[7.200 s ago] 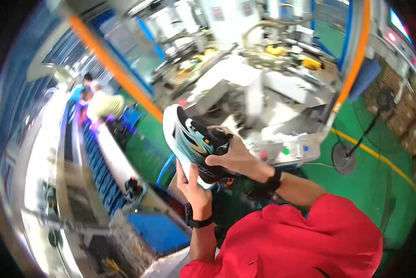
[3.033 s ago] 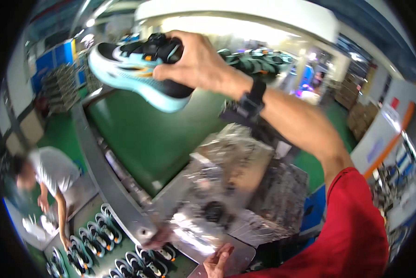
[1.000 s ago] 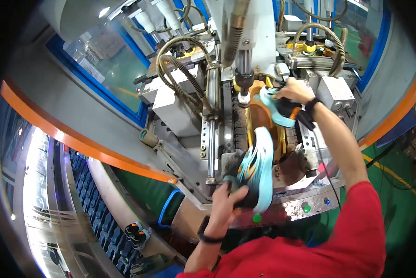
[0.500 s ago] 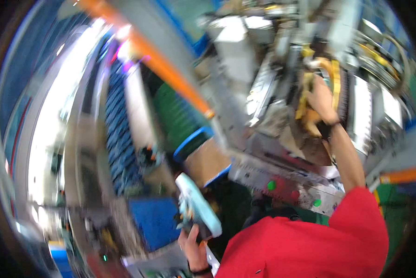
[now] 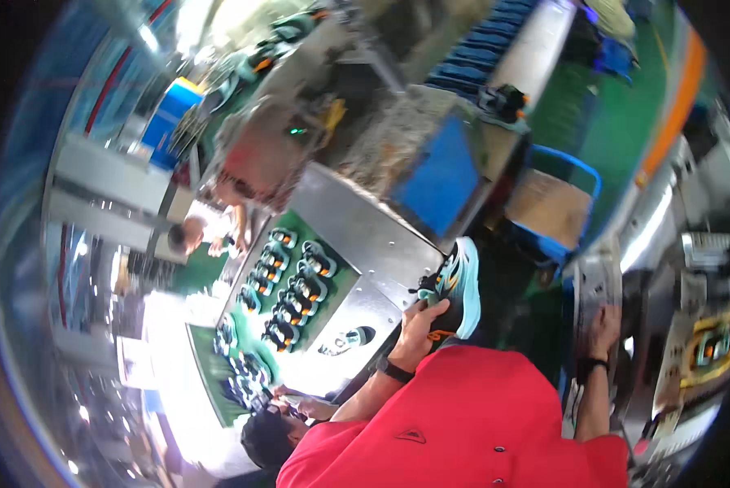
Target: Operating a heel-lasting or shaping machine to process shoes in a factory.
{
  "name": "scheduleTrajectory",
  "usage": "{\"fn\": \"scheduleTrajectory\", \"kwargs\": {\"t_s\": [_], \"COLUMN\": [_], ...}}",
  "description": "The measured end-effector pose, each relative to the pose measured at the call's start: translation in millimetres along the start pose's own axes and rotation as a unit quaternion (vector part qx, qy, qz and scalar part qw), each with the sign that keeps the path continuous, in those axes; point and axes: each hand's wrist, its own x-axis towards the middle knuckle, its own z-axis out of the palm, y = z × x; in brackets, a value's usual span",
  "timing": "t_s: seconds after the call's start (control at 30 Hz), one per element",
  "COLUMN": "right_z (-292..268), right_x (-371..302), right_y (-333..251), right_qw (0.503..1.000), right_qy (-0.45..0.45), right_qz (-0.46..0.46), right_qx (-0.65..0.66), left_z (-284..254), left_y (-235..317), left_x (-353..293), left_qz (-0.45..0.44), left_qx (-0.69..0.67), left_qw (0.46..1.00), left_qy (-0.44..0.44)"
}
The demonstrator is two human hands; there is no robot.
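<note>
My left hand [image 5: 418, 325] is closed round the collar of a sneaker [image 5: 463, 281], black, teal and orange with a pale blue sole. It holds the shoe tilted, sole to the right, by the corner of a metal-topped table [image 5: 381, 236]. My right hand [image 5: 603, 332] is at the front panel of a machine [image 5: 597, 285] on the right, its fingers drawn together with nothing visible in them. Whether it presses on the panel I cannot tell. Inside the machine, another sneaker [image 5: 711, 348] sits within a yellow frame [image 5: 699, 378].
Rows of sneakers [image 5: 296, 297] stand on the table's green mat [image 5: 345, 281]; a single shoe [image 5: 347, 340] lies on the metal. Two co-workers [image 5: 267, 439] [image 5: 206, 232] are beside the table. Beyond are a conveyor [image 5: 479, 49] and a blue-railed cart [image 5: 548, 207].
The view has swung left, bringing the table of sneakers in. My right hand has come out of the machine's yellow frame to its front panel. My left hand still holds the sneaker.
</note>
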Motion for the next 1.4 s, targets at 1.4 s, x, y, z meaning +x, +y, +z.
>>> {"fn": "scheduleTrajectory", "kwargs": {"t_s": [1.4], "right_z": [90.4], "right_x": [532.0], "right_y": [-896.0], "right_qw": [0.886], "right_qy": [0.036], "right_qz": [-0.411], "right_qx": [-0.209], "left_z": [-377.3], "left_y": [123.3], "left_x": [309.5], "left_qz": [0.256], "left_qx": [0.292], "left_qw": [0.813], "left_qy": [0.433]}}
